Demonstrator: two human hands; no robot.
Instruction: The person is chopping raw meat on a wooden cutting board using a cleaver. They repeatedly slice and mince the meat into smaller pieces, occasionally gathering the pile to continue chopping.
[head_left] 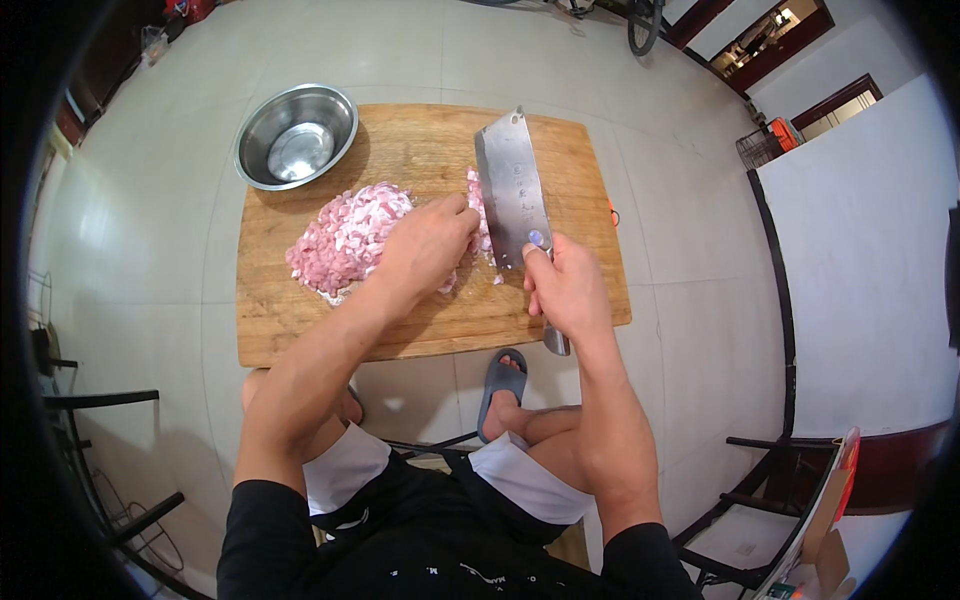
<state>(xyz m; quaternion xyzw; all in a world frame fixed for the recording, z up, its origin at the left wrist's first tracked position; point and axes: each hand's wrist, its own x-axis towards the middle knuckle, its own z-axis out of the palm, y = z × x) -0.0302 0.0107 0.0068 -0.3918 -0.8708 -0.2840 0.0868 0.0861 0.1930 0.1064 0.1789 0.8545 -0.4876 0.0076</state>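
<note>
My right hand (pixel 570 290) is wrapped round the handle of a broad steel cleaver (pixel 512 185), with the thumb near the base of the blade. The blade's flat side faces up, tilted, over the right half of a wooden cutting board (pixel 400 340). My left hand (pixel 430 240) is closed, its curled fingers pressed on a narrow row of pink and white meat (pixel 476 215) just left of the blade. The fingertips are partly hidden. Beside that hand, on the left, lies a heap of diced pink meat (pixel 345 235) with white fatty pieces. Small scraps (pixel 498 280) lie below the blade.
A steel bowl (pixel 300 150) with nothing in it rests on the board's far left corner. My slippered foot (pixel 503 385) and knees are below the near edge. Black-framed chairs (pixel 745 520) stand at lower left and lower right. A white panel (pixel 860 290) rises at the right.
</note>
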